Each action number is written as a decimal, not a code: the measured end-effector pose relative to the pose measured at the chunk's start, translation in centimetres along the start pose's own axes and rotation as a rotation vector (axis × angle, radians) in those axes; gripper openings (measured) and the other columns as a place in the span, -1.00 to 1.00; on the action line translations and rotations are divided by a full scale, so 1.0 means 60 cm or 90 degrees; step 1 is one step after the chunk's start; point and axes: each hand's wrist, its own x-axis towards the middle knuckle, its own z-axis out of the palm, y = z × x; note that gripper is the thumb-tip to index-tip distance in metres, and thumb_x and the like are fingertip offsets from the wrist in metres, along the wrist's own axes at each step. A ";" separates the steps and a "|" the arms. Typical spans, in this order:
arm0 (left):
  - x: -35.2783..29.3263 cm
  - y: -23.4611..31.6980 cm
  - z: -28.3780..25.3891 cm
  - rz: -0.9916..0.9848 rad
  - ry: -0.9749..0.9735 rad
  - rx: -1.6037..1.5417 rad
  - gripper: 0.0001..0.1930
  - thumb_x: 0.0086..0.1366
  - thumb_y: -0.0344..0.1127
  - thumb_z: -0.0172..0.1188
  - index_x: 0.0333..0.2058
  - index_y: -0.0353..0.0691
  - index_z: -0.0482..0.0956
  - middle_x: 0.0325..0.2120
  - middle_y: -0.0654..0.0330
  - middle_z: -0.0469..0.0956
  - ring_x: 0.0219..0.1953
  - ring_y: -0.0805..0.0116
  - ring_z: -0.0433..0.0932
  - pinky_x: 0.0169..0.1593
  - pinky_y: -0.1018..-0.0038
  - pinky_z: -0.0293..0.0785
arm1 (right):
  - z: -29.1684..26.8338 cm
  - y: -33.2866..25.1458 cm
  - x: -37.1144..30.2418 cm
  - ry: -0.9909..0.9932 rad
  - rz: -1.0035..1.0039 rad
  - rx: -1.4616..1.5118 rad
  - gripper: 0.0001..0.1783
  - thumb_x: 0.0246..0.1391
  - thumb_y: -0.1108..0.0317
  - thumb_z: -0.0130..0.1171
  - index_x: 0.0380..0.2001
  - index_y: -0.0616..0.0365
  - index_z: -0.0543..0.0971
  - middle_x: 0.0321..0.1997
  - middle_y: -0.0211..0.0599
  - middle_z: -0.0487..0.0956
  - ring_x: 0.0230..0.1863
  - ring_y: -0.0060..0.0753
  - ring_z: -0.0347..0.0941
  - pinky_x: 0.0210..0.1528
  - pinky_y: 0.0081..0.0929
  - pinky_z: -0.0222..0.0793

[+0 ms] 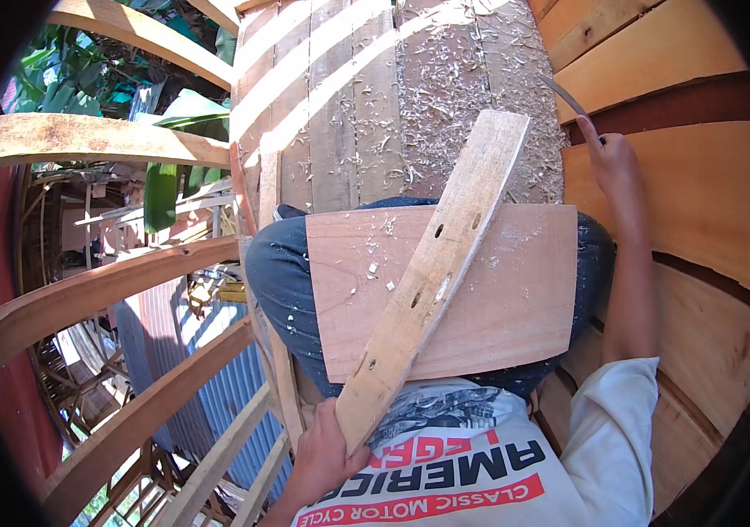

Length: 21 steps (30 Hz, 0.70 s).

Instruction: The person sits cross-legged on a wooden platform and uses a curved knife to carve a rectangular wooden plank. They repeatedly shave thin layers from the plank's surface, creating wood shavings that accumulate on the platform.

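Observation:
My left hand [327, 457] is closed around the near end of a long wooden slat [428, 285], with the thumb on its edge. The slat has several small dark slots and slants up to the right across a flat wooden board [357, 307] on my lap. Out to the right, my right hand [614, 162] grips a knife [564, 95] with a thin, curved dark blade. Its index finger stretches along the blade, and the handle is hidden in the fist. The blade is well apart from the slat. Small wood chips lie on the board.
My crossed legs [283, 272] in dark trousers carry the board. Shavings cover the plank floor [331, 114] ahead. Wide wooden planks [682, 189] form a wall close on the right. At left, spaced wooden beams [111, 140] leave gaps above a corrugated metal roof [191, 360] and leaves.

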 end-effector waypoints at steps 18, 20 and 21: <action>0.043 -0.063 -0.017 -0.046 -0.356 -0.721 -0.23 -0.07 -0.43 0.15 0.19 -0.38 0.08 -0.20 0.18 0.32 -0.14 0.41 0.37 -0.09 0.46 0.36 | -0.039 -0.080 -0.333 -0.174 -0.284 0.254 -0.35 0.00 -0.25 0.17 -0.70 0.20 0.53 -0.75 -0.10 0.45 -0.68 -0.06 0.45 -0.61 -0.29 0.33; 0.051 -0.073 -0.009 -0.008 -0.413 -0.767 -0.19 -0.12 -0.39 0.11 0.18 -0.45 0.09 -0.25 0.23 0.26 -0.27 0.49 0.29 -0.18 0.55 0.32 | -0.039 -0.089 -0.328 -0.140 -0.305 0.213 -0.33 0.00 -0.27 0.15 -0.71 0.20 0.53 -0.75 -0.11 0.45 -0.68 -0.07 0.46 -0.61 -0.29 0.33; 0.051 -0.080 -0.004 -0.008 -0.430 -0.778 -0.19 -0.12 -0.38 0.11 0.18 -0.46 0.09 -0.24 0.23 0.26 -0.27 0.49 0.29 -0.19 0.56 0.32 | -0.038 -0.092 -0.322 -0.125 -0.316 0.192 -0.32 0.00 -0.28 0.14 -0.71 0.19 0.52 -0.75 -0.11 0.46 -0.68 -0.07 0.46 -0.62 -0.29 0.33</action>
